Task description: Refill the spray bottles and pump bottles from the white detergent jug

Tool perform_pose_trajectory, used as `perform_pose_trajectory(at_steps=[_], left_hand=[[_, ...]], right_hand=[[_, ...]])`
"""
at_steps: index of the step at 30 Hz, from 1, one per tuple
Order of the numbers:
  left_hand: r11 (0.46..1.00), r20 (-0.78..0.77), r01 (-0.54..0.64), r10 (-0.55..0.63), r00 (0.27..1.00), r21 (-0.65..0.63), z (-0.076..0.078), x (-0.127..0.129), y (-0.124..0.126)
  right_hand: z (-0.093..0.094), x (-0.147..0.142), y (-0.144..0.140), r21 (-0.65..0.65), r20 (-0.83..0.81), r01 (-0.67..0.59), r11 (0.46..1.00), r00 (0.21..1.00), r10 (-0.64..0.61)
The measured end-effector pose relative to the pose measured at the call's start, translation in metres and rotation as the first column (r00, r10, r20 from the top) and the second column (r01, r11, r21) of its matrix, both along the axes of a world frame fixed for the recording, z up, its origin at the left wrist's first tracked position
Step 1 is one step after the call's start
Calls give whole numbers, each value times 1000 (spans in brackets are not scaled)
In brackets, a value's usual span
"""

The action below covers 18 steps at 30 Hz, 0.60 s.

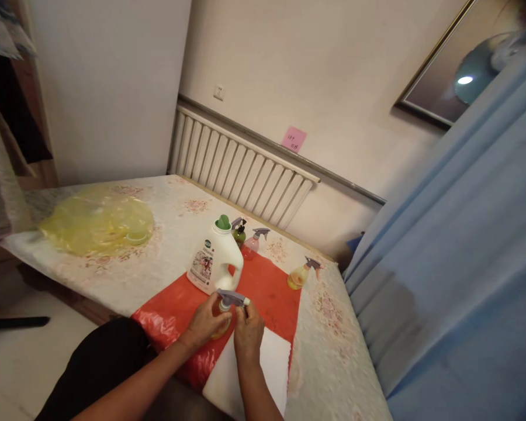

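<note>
Just in front of me stands a small spray bottle (221, 332) with a grey trigger head (231, 297) and a white nozzle tip. My left hand (204, 320) is closed around its neck, thumb and fingers at the collar below the head. At the nozzle end, the bent fingers of my right hand (249, 330) pinch the trigger head; their exact contact is partly hidden. Right behind the bottle is a large white jug (214, 257) with a printed label and a green piece in its mouth. White paper (274, 365) lies under my right forearm.
A red plastic sheet (267, 286) covers part of the flowered tablecloth. Beyond it are a pink spray bottle (251, 244), a green bottle (239, 235) and a yellow spray bottle (298, 276). A yellow plastic bag (99, 219) lies left; a blue curtain (447, 245) hangs right.
</note>
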State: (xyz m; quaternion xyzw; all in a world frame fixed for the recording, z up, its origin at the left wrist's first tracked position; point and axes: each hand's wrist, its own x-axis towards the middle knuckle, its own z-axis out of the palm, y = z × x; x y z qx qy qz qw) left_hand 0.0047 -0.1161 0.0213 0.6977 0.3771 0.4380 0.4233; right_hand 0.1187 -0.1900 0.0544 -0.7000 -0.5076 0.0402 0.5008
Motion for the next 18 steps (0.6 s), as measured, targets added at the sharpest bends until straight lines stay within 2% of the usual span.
perform_pose_trajectory(at_steps=[5,12,15,18], left_hand=[[999,-28,-35,35,999,4,4,3,-3],[1000,-66,-27,27,997,14,-3,7,0],[1000,-66,-14,15,998,7,-3,7,0],[1000,-61,-14,15,998,5,-3,7,-1]], right_hand=[[-2,-3,-2,-11,1,-8,1000,1000,8],[-6,4,-15,-10,-63,-72,997,995,72],[-17,20,-29,-16,-162,-82,997,984,78],[-41,41,-47,-39,-177,-59,997,983,52]])
